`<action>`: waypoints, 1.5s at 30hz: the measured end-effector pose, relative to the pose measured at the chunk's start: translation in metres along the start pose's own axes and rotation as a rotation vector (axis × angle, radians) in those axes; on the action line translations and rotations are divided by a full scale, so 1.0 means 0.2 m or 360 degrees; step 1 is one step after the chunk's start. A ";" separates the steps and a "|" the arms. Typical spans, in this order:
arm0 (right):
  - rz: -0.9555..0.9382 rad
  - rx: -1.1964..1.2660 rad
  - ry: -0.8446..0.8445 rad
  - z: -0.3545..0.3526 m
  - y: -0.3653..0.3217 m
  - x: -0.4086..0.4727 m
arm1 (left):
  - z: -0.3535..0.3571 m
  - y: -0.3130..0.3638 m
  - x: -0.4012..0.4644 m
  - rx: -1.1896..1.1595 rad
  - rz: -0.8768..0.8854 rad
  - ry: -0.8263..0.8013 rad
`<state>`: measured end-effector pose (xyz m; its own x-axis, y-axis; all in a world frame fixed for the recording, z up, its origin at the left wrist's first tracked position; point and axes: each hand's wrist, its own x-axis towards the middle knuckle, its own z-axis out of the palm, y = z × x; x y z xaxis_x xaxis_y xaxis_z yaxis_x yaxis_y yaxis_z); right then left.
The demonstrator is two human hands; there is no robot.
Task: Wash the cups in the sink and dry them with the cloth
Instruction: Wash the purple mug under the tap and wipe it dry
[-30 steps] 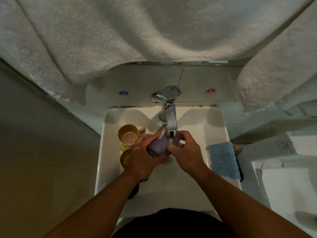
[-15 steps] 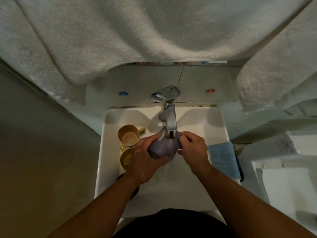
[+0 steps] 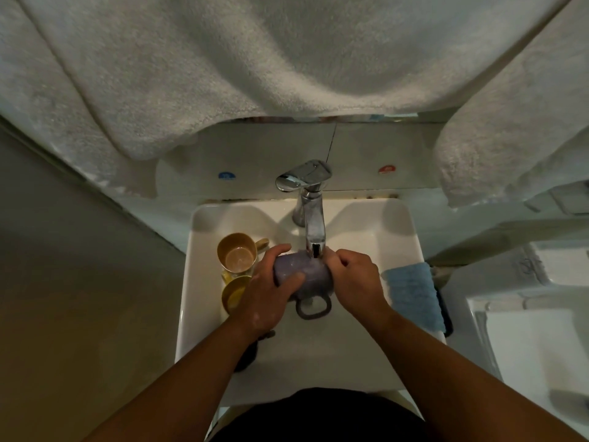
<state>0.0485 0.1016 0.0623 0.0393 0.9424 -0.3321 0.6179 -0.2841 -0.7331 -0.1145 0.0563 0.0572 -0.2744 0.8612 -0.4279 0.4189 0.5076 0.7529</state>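
A purple cup [image 3: 310, 275] lies on its side under the tap spout [image 3: 315, 240], its handle pointing toward me. My left hand [image 3: 271, 291] grips its base end, thumb across the body. My right hand [image 3: 355, 279] is curled at the cup's mouth end, its fingertips hidden. A tan cup [image 3: 237, 255] stands upright at the left of the white sink [image 3: 398, 224], with a yellow cup [image 3: 232, 293] just below it, partly behind my left hand. A folded blue cloth [image 3: 412, 293] lies on the sink's right rim.
White towels [image 3: 287, 65] hang over the wall above the tap. A dark object [image 3: 247, 355] sits in the basin under my left forearm. A white fixture [image 3: 526, 330] stands to the right of the sink.
The purple cup has been turned so its handle now faces me. Both hands shifted slightly lower around it under the tap.
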 end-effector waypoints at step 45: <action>0.0042 0.0475 -0.0203 0.07 0.01 -0.08 | 0.02 -0.05 -0.04 -0.0175 0.0321 -0.0192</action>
<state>0.0383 0.0827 0.0576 -0.0580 0.9096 -0.4113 0.3595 -0.3653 -0.8586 -0.1138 0.0454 0.0515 -0.0865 0.9451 -0.3152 0.3559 0.3248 0.8763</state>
